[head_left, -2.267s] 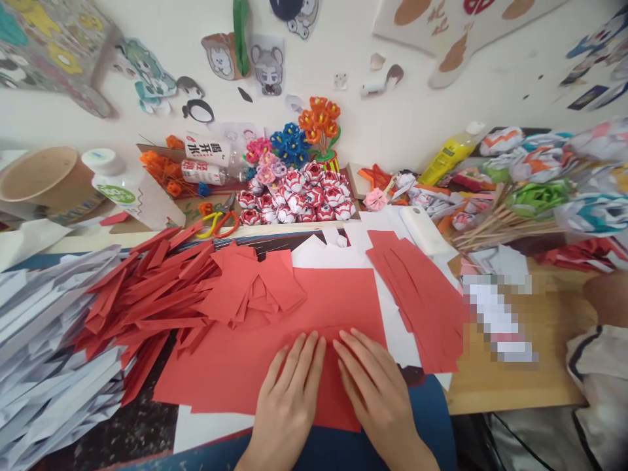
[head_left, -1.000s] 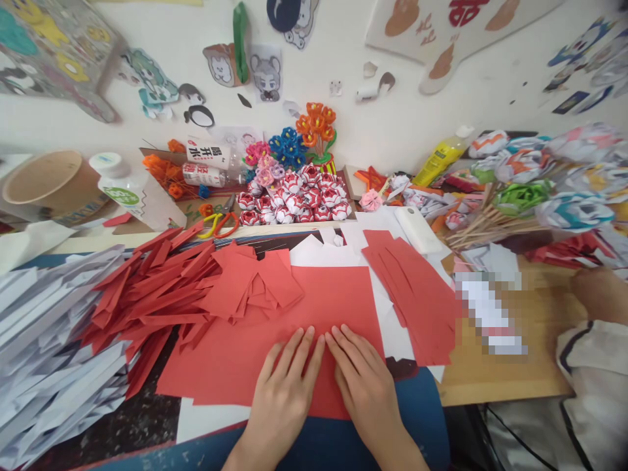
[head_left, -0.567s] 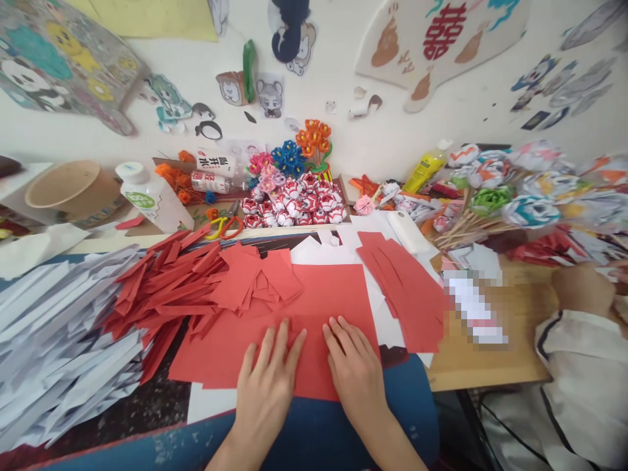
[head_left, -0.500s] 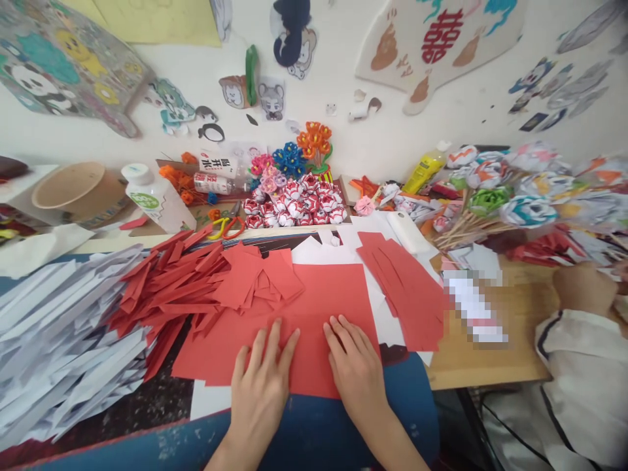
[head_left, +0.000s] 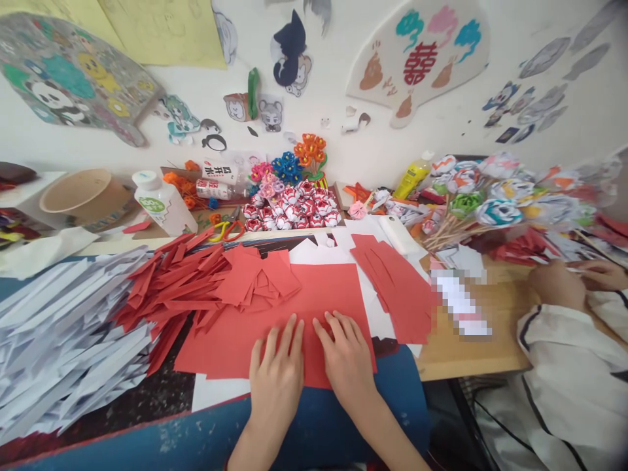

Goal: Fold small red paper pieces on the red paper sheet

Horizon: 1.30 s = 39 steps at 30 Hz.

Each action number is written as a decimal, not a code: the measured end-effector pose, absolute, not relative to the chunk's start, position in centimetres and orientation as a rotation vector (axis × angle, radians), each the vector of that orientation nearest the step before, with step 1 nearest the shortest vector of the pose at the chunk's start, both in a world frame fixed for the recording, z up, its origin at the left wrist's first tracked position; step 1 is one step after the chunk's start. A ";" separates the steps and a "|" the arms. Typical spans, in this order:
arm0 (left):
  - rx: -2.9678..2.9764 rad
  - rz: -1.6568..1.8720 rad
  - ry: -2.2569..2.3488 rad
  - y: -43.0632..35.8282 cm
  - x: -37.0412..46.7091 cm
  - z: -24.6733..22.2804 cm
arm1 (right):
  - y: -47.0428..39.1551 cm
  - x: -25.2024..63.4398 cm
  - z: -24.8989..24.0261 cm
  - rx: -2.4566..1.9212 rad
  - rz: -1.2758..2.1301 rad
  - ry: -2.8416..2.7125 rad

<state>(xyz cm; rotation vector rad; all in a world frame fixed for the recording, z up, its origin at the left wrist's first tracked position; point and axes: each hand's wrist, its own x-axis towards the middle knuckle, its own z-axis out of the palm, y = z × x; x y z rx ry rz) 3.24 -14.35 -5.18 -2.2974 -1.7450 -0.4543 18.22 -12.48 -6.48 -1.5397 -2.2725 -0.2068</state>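
Our left hand (head_left: pixel 275 381) and right hand (head_left: pixel 347 362): fingers spread flat, gripping nothing, pressing red paper sheet (head_left: pixel 324 294) on bench (head_left: pixel 466 353); red strips (head_left: pixel 167 288) nearby.

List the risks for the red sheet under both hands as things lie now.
The left hand and right hand press flat on the red paper sheet, whose near edge overhangs the table edge; it may crease crookedly. The pile of red strips overlaps its left part and could get dragged if the sheet shifts.

left hand (head_left: pixel 276 379) | slid back beside right hand (head_left: pixel 346 363) | on red sheet (head_left: pixel 321 296)
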 end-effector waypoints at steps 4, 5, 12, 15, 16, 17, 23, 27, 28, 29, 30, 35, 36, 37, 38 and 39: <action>-2.259 -0.431 -1.769 -14.3 2.8 -5.2 | -12.1 18.9 -6.2 -1.601 -0.201 -2.213; -2.257 -0.428 -1.775 -14.3 2.8 -5.1 | -12.1 19.2 -6.0 -1.615 -0.188 -2.197; -2.306 -0.406 -1.770 -14.1 2.8 -4.6 | -12.4 21.7 -5.3 -1.723 -0.164 -2.025; -2.318 -0.416 -1.713 -13.6 2.8 -4.4 | -12.5 22.6 -5.7 -1.652 -0.131 -1.927; -2.316 -0.420 -1.678 -13.3 2.8 -4.4 | -12.5 22.8 -5.8 -1.612 -0.093 -1.885; -2.320 -0.419 -1.634 -12.9 2.7 -4.3 | -12.6 23.0 -5.9 -1.571 -0.044 -1.841; -2.493 -0.405 -1.301 -10.9 2.6 -3.9 | -12.5 22.3 -5.5 -1.543 0.344 -1.574; -2.541 -0.895 -1.768 -11.0 2.9 -3.3 | -11.5 21.3 -4.6 -1.477 0.798 -1.380; -2.563 -1.080 -1.948 -11.0 3.0 -3.0 | -11.2 21.0 -4.2 -1.415 0.935 -1.359; -2.597 -1.265 -2.110 -11.1 3.0 -2.8 | -10.9 20.7 -3.8 -1.345 1.067 -1.349; -2.640 -1.435 -2.241 -11.1 3.0 -2.7 | -10.6 20.4 -3.4 -1.277 1.182 -1.345; -2.769 -1.742 -2.451 -11.1 2.7 -2.4 | -9.5 19.0 -2.4 -1.050 1.450 -1.253; -2.761 -1.708 -2.431 -11.2 2.6 -2.5 | -9.4 18.7 -2.4 -1.027 1.463 -1.234; -2.747 -1.658 -2.402 -11.2 2.6 -2.5 | -9.3 18.5 -2.5 -1.017 1.465 -1.226; -2.725 -1.597 -2.376 -11.3 2.6 -2.6 | -9.2 18.3 -2.6 -1.017 1.458 -1.230; -2.696 -1.534 -2.355 -11.4 2.5 -2.6 | -9.2 18.2 -2.6 -1.024 1.441 -1.241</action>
